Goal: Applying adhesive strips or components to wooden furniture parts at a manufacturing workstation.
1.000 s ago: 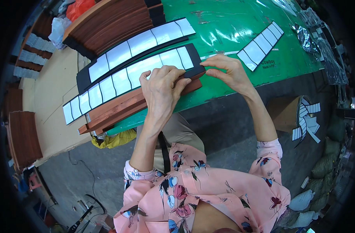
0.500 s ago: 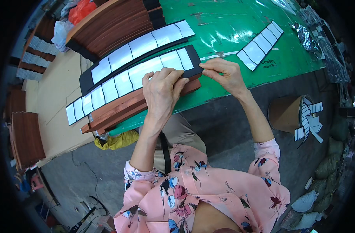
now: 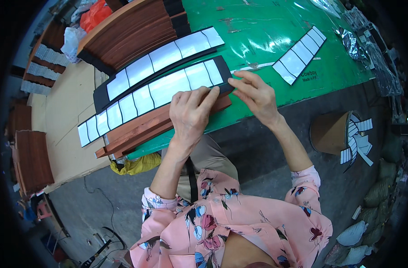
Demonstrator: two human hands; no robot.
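A black strip faced with white segmented backing paper [image 3: 168,87] lies along a reddish-brown wooden piece [image 3: 137,134] near the table edge. My left hand [image 3: 189,114] is closed on the strip's near edge, thumb stretched toward its bare black end [image 3: 225,71]. At the corner of that end, my right hand [image 3: 259,99] pinches with thumb and forefinger; the exact bit between the fingertips is hidden. Just behind lies a second black strip with white backing [image 3: 168,56]. A shorter white-backed piece [image 3: 300,54] rests apart on the green tabletop [image 3: 253,27], to the right.
Wooden boards with black ends [image 3: 132,33] are stacked at the back left. Further left are more brown boards [image 3: 33,161] and a cardboard sheet [image 3: 56,120]. A bin [image 3: 329,133] with white-backed scraps stands on the floor at right. Yellow cloth [image 3: 137,165] hangs below the table.
My left fingers have drawn back from the strip's face to its near edge, the thumb now reaching toward the black end. My right hand stays at the corner, slightly lower.
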